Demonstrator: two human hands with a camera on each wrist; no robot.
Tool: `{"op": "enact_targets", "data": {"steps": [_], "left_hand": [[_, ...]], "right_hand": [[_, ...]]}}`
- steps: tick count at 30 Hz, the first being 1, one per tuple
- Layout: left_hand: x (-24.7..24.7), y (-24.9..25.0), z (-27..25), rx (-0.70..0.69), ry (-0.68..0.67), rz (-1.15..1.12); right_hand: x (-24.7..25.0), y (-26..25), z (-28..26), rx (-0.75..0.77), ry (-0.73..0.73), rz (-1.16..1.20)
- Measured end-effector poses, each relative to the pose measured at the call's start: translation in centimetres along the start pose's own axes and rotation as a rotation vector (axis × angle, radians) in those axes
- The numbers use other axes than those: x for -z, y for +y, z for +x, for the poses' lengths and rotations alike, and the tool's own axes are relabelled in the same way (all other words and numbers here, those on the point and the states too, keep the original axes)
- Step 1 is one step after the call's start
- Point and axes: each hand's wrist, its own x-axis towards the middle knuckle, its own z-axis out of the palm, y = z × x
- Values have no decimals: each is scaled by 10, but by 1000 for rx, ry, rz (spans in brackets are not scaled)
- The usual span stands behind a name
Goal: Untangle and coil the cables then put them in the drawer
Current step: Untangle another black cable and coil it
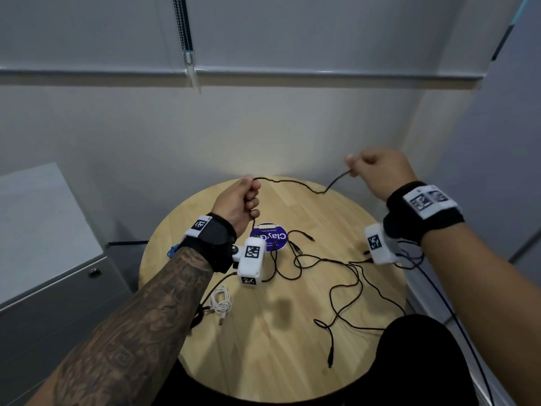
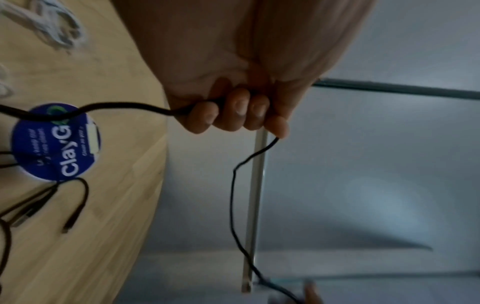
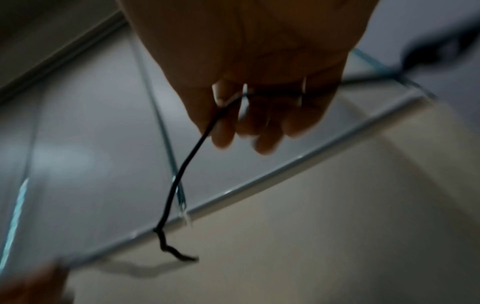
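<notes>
Here, nearest first.
Near rim: the round wooden table (image 1: 263, 361) curves toward the person's body, and a loose black cable (image 1: 330, 341) ends with its plug just inside that edge.
Table middle: more black leads (image 1: 319, 260) sprawl in crossing loops over the right half; bare wood lies open toward the near left.
Left side of the top: a small white cable (image 1: 221, 300), bundled, sits close to the left rim, below the left forearm.
Sticker: a round blue label (image 1: 270, 237) lies flat at the table's centre, with black leads crossing its edge.
Left hand: the left hand (image 1: 238, 200) is raised above the far half of the table, fingers (image 2: 239, 111) curled into a fist round the held black cable (image 1: 295, 184), which also trails down from the fist toward the label.
Right hand: the right hand (image 1: 377, 168) is up past the far right rim, thumb and fingers pinching the cable's other end; the wrist view is blurred, so the exact grip is probably a fingertip pinch.
Span: between the hands the held cable sags slightly, clear of the tabletop.
Left flank: a grey drawer cabinet (image 1: 44, 259) stands beside the table, its front closed.
Far: a pale wall stands close behind the table.
</notes>
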Motion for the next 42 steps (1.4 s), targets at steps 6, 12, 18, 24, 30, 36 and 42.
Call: {"op": "enact_targets", "data": {"steps": [6,12,18,24,30,36,42], "left_hand": [[-50,11,-16,-52,-255,151],[-41,0,-27,-39,-299,270],[-21,-27,-39,50,-284,283],[-30,-21,-55,125,-339,220],[-44,30,-60,25,-468,-125],[-56,43,-35,-207,-264,-136],[-33,26,-7,-265,-99,-126]], "right_hand": [[-39,-48,-28,307,-288,190],[-23,-68,-10,356,-148,86],[3,-65,11,252,184,351],[-6,-42,22,142,310,429],[-64,16,2,-25,54,131],[-111,-4,-64,221,-326,-47],[-97,-20,-80,319,-436,94]]}}
